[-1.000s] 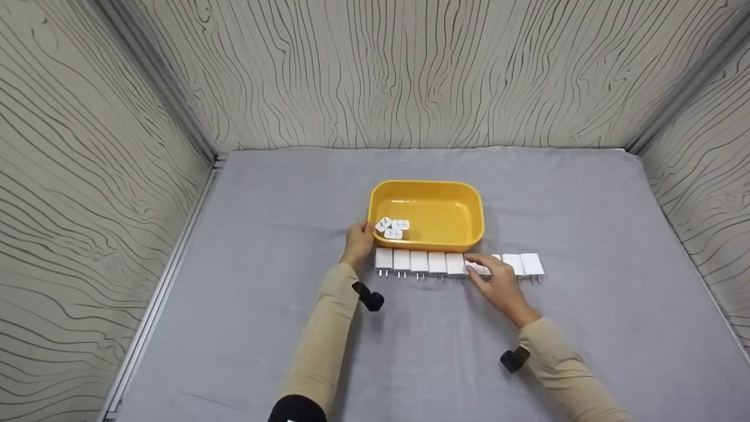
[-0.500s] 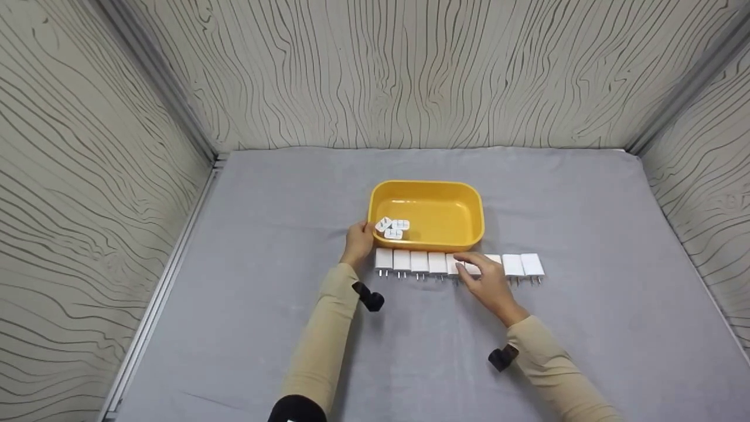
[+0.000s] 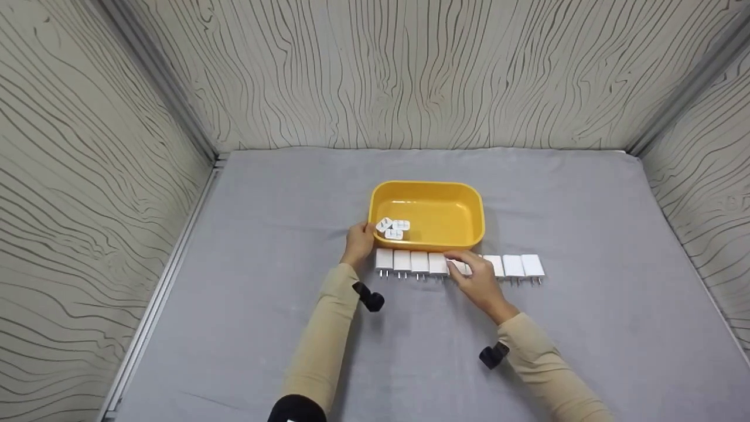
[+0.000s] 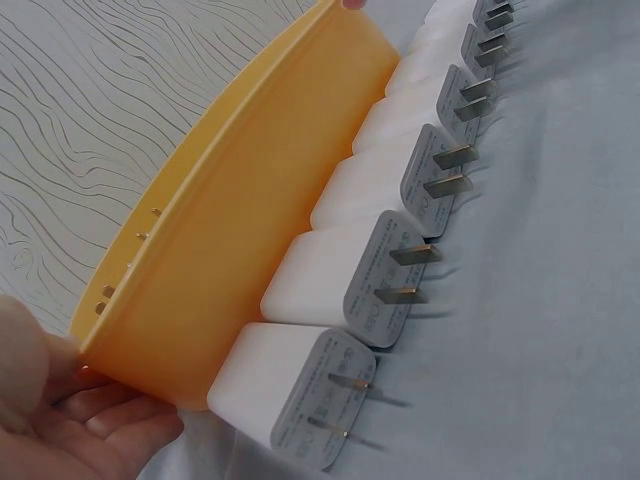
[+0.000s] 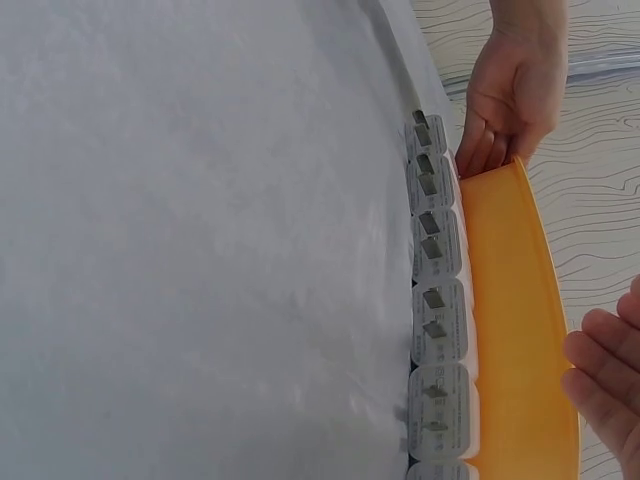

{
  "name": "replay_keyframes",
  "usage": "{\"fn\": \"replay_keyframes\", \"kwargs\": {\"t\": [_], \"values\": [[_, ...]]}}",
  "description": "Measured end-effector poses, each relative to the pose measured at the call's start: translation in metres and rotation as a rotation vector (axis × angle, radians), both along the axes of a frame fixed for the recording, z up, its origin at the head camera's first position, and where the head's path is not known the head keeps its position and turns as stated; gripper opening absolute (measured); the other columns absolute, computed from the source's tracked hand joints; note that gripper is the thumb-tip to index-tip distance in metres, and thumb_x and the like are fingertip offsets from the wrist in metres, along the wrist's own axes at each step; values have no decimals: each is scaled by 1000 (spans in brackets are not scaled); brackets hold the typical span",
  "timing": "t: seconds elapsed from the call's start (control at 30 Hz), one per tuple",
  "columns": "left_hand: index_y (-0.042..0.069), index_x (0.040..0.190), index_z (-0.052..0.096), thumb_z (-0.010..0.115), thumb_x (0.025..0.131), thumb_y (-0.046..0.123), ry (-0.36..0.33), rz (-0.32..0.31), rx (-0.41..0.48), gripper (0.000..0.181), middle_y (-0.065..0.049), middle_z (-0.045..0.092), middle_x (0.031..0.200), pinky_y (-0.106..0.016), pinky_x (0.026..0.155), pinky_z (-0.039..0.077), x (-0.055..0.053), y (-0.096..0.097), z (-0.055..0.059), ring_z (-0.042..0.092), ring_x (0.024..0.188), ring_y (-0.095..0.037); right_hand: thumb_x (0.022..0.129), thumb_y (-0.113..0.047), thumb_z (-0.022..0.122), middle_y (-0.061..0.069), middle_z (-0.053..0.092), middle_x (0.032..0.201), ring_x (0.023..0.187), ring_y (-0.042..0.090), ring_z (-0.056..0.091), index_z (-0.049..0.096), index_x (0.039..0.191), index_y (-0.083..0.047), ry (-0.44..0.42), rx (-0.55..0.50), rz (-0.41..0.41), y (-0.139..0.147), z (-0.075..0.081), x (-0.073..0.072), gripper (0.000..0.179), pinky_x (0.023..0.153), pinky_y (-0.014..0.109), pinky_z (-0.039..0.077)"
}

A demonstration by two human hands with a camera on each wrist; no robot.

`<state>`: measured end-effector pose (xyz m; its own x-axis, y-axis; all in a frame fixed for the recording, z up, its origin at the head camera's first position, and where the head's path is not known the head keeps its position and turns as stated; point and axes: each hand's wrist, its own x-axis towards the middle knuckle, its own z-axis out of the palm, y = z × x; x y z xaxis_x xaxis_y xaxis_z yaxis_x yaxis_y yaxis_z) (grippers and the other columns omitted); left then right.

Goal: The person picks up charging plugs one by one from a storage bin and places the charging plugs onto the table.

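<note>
A yellow plastic basin (image 3: 442,217) sits on the grey cloth, with three white plug chargers (image 3: 394,234) in its left front corner, prongs up. Along its front side runs a row of several white chargers (image 3: 384,259), packed side by side, prongs toward the person. My left hand (image 3: 357,243) grips the basin's left end; in the left wrist view its fingers (image 4: 130,425) curl under the wall. Over the middle of the row, my right hand (image 3: 480,284) hovers with thumb and forefinger apart, hiding some chargers. The right wrist view shows its fingers (image 5: 605,375) extended beside the basin.
The grey cloth (image 3: 263,234) covers the table. Wood-grain panels (image 3: 375,70) wall the back and both sides, joined by metal corner posts (image 3: 158,82). A black wrist camera (image 3: 369,297) is strapped to the left sleeve, another (image 3: 494,355) to the right.
My right hand has moved left along the charger row, uncovering chargers on the right. The left hand, the basin and the chargers in it stay where they were.
</note>
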<state>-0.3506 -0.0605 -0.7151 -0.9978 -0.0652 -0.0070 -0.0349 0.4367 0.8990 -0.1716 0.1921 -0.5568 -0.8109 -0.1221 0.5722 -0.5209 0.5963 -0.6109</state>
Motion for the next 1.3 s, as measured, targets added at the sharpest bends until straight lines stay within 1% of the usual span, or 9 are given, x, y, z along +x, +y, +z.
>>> {"fn": "replay_keyframes", "kwargs": {"t": [0.1, 0.2, 0.47, 0.67, 0.77, 0.87, 0.97, 1.13, 1.3], "values": [[5, 102, 71, 46, 100, 40, -14, -50, 16, 43, -7, 70, 94, -29, 74, 51, 16, -3, 29, 58, 83, -15, 78, 5, 70, 14, 74, 92, 87, 30, 68, 72, 96, 1, 0, 4, -11, -3, 1, -1, 18, 81, 29, 54], [5, 97, 71, 47, 100, 38, 0, -34, -2, 41, -8, 68, 89, -29, 70, 49, 12, -2, 23, 56, 79, -17, 79, 5, 70, 14, 74, 92, 86, 30, 69, 72, 96, 1, 4, 11, -12, -5, 2, -4, 17, 79, 34, 55], [13, 95, 71, 48, 99, 36, -61, 12, -2, 32, -4, 68, 90, -25, 68, 49, -41, -3, -67, 57, 80, -13, 80, 4, 69, 13, 74, 91, 84, 27, 69, 72, 96, 1, 9, -7, 18, -11, 7, -14, 17, 80, 25, 55], [17, 98, 71, 48, 99, 37, -47, 6, 0, 31, -3, 68, 94, -28, 71, 51, -67, -6, -117, 58, 83, -14, 81, 5, 68, 15, 73, 91, 80, 28, 69, 71, 97, 3, -7, -24, 34, -16, 8, -20, 17, 74, 33, 57], [14, 105, 71, 48, 100, 35, -64, -4, -8, 31, -4, 70, 101, -31, 78, 53, -64, -5, -112, 59, 89, -15, 83, 3, 68, 15, 74, 93, 82, 29, 70, 71, 98, 3, -34, -25, 25, -19, 10, -23, 16, 75, 36, 58], [10, 109, 69, 47, 100, 29, -91, -1, -20, 31, -6, 70, 105, -30, 81, 53, -38, -2, -64, 59, 91, -14, 84, 2, 67, 16, 73, 95, 84, 30, 71, 71, 100, 3, -68, -37, 22, -22, 11, -25, 16, 75, 36, 58], [9, 109, 69, 47, 100, 29, -104, 6, -19, 32, -4, 70, 104, -30, 82, 53, -28, 0, -45, 59, 90, -13, 84, 2, 67, 18, 73, 98, 85, 31, 72, 69, 101, 6, -116, -65, 37, -25, 13, -27, 17, 74, 37, 59], [13, 112, 69, 47, 100, 35, -120, 0, 5, 34, -3, 69, 105, -31, 82, 53, -48, -3, -80, 59, 92, -13, 84, 3, 67, 21, 72, 102, 89, 33, 72, 68, 103, 8, -195, -92, 44, -30, 15, -31, 19, 78, 38, 58], [13, 110, 70, 46, 100, 35, -116, 5, 15, 34, -4, 69, 102, -31, 80, 53, -51, -3, -85, 59, 90, -14, 84, 3, 67, 21, 72, 100, 91, 35, 70, 69, 101, 7, -181, -75, 39, -33, 15, -34, 18, 81, 40, 57]]}}
